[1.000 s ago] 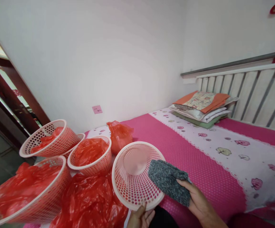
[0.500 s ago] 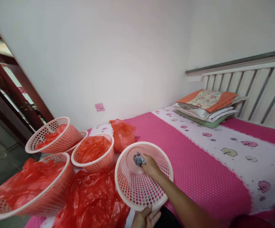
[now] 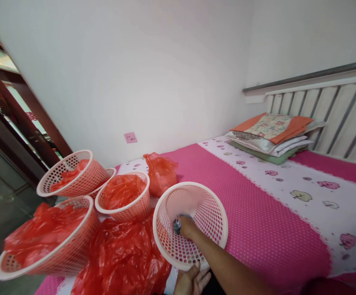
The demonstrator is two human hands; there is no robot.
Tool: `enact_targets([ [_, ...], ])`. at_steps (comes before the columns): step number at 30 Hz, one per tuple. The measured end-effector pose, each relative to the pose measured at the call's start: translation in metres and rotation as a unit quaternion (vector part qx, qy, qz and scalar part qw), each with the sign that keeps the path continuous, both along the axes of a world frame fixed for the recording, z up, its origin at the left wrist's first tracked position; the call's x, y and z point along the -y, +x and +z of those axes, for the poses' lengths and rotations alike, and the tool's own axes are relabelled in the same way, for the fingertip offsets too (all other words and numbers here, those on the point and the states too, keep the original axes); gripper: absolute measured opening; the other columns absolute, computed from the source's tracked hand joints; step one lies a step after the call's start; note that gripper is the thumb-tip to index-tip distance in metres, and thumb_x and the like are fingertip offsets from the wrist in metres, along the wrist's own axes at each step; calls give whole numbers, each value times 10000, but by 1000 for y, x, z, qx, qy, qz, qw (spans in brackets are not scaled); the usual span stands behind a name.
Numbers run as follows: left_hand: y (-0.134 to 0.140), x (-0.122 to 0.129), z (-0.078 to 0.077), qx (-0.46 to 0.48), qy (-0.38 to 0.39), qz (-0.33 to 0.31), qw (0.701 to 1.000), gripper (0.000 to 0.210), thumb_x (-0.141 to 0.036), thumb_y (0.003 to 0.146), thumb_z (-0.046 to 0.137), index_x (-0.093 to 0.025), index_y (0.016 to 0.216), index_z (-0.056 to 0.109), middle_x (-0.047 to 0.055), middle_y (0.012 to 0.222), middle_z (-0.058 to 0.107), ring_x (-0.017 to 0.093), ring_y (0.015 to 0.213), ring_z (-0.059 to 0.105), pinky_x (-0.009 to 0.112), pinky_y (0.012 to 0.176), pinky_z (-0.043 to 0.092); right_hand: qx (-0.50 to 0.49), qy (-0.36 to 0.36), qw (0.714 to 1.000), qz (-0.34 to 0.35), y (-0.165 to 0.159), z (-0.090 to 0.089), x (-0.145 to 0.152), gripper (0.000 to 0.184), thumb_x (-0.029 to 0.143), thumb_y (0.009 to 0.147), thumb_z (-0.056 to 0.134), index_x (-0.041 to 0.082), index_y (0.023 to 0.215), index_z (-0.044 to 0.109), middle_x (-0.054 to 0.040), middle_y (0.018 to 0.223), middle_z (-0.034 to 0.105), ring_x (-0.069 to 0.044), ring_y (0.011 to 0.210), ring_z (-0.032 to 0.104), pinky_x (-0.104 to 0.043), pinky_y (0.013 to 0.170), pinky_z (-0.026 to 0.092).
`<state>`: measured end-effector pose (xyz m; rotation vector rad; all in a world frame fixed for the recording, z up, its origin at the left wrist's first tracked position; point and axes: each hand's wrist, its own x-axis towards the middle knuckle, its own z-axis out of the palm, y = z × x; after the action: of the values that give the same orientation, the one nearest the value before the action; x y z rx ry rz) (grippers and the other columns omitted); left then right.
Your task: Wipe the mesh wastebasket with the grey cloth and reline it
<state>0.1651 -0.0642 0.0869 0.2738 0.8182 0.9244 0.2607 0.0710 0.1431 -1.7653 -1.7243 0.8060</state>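
Note:
A pale pink plastic basket [image 3: 214,205] with holes in its wall tilts toward me, its mouth facing me. My left hand [image 3: 191,280] grips the basket's near rim from below, thumb over the edge. Inside the basket, my right hand [image 3: 185,226] is closed around a grey-blue cloth [image 3: 177,226] and presses it against the inner wall near the bottom. Most of the cloth is hidden by my fingers. Left of this basket lies a crumpled red plastic bag [image 3: 122,258].
Pink baskets holding red bags stand left: a large one [image 3: 70,241], a smaller one [image 3: 139,203] and a tilted one [image 3: 94,176]. A filled red bag [image 3: 162,174] sits behind. Folded bedding [image 3: 270,135] lies far right on the pink bedspread [image 3: 257,217], before a radiator [image 3: 343,119].
My right hand has moved lower inside the basket with the cloth, reaching deeper and slightly left. My left hand keeps its hold on the rim. The view has shifted a little.

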Motion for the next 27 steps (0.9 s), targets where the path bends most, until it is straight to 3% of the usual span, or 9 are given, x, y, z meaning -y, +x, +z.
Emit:
enact_targets([
  [3,-2,1,9,-4,-1,-13,1000,932,-196,754,861,-38,1545,393,288,1180,792,444,1326,652,605,1135,486,-9,-6,1000,11,-1,-2,-1,211,365,956,745,163,1014,722,-51,1085,754,-234,1018,710,-430,954,554],
  [6,-4,2,22,-9,-3,-29,1000,913,-144,731,867,-117,1541,446,247,1171,805,442,1310,664,616,1131,484,-26,-9,1000,12,-1,0,0,220,378,975,713,159,954,710,-35,992,755,-215,942,713,-395,889,562],
  [11,-4,4,35,-9,-13,-26,1000,919,-128,734,865,-99,1548,440,251,1156,807,438,1308,666,591,1129,493,-67,6,997,29,0,7,14,98,133,855,619,161,840,712,-44,916,797,-203,906,695,-271,783,477],
  [15,-5,3,32,1,-23,-17,1000,921,-100,746,853,-54,1550,404,255,1104,815,425,1299,675,556,1115,517,-82,20,996,35,2,15,34,250,83,761,578,187,898,760,-27,991,810,-218,945,699,-275,818,481],
  [20,-4,3,32,-1,-24,-23,999,725,-84,778,830,-63,1431,517,228,1065,827,403,1191,743,523,1086,550,-88,33,994,55,5,24,65,506,27,694,600,204,1127,793,-57,1124,809,-238,1009,716,-291,897,498],
  [24,-1,5,35,-6,-19,-18,1000,730,-47,685,859,-70,1358,577,217,1007,832,435,1155,752,569,1082,550,-91,37,993,70,8,24,89,694,-16,663,578,220,1291,754,-85,1270,775,-270,1160,711,-320,987,501],
  [27,0,6,38,-7,0,-28,1000,818,-33,645,872,-143,1398,570,187,1048,832,447,1195,731,628,1087,533,-92,38,992,79,10,24,106,772,-37,656,548,234,1359,717,-92,1351,741,-277,1264,674,-350,1070,476],
])
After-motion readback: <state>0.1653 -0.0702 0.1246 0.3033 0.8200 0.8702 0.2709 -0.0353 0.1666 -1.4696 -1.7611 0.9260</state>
